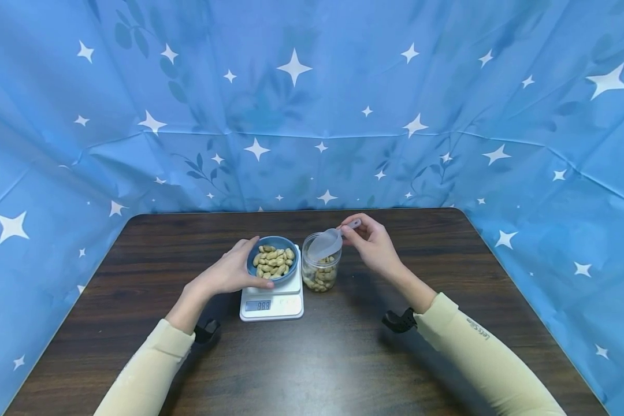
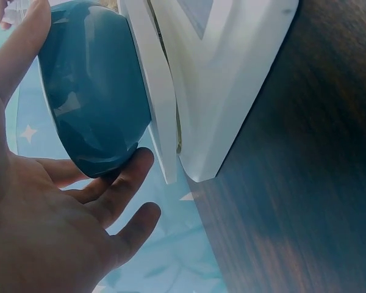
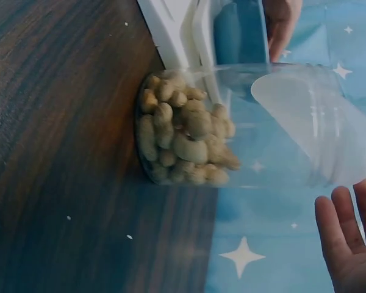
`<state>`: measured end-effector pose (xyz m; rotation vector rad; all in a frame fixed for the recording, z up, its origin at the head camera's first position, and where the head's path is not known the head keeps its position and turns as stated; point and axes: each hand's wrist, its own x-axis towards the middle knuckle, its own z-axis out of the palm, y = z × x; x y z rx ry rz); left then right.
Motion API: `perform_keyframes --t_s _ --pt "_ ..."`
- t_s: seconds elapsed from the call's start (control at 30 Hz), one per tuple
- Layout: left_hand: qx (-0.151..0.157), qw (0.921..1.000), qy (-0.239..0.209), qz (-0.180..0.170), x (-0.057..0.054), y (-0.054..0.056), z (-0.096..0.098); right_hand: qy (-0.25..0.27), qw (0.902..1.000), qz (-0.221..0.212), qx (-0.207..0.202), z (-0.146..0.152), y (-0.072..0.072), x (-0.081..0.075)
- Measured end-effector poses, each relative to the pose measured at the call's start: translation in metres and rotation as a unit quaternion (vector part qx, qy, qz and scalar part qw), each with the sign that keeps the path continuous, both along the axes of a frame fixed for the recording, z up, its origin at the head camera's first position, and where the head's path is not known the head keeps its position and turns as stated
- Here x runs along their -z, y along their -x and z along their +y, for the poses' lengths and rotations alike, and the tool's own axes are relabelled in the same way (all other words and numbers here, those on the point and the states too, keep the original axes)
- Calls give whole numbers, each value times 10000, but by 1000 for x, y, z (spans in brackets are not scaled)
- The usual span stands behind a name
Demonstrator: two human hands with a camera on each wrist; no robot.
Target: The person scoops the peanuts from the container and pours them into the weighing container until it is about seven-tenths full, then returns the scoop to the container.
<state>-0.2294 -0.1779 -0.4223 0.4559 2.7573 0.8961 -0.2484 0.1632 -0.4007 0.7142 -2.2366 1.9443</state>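
My left hand (image 1: 227,274) holds a blue bowl (image 2: 97,91) round its rim, thumb on the near side. Shelled-in peanuts (image 1: 273,262) fill the bowl, which sits on the platform of a white digital kitchen scale (image 1: 286,309). In my right hand (image 1: 377,248) is the short handle of a translucent plastic scoop (image 1: 325,245), pinched between thumb and fingers. The scoop's bowl dips into the mouth of a clear jar (image 3: 244,174), above a heap of peanuts (image 3: 189,134) in its lower part. No peanuts show inside the scoop.
The jar stands against the scale's right side. Both are on a dark wood-grain table (image 1: 317,370), with a blue star-patterned cloth (image 1: 291,115) hanging behind it. Lit digits show on the scale's display (image 1: 258,305), too small to read surely. Black wrist straps (image 1: 399,320) sit below both hands.
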Motion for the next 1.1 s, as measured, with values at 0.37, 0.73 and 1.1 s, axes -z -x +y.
perform_keyframes --t_s 0.37,0.73,1.1 --pt "-7 10000 -44 -6 1 -1 -1 -448 9988 188 -89 -5 5 24" --pt "11 9999 -138 -36 2 -1 0 -513 9987 -66 -6 -1 5 35" --pt "-101 9983 -580 38 1 -3 -25 -390 9979 -322 409 31 5 34"
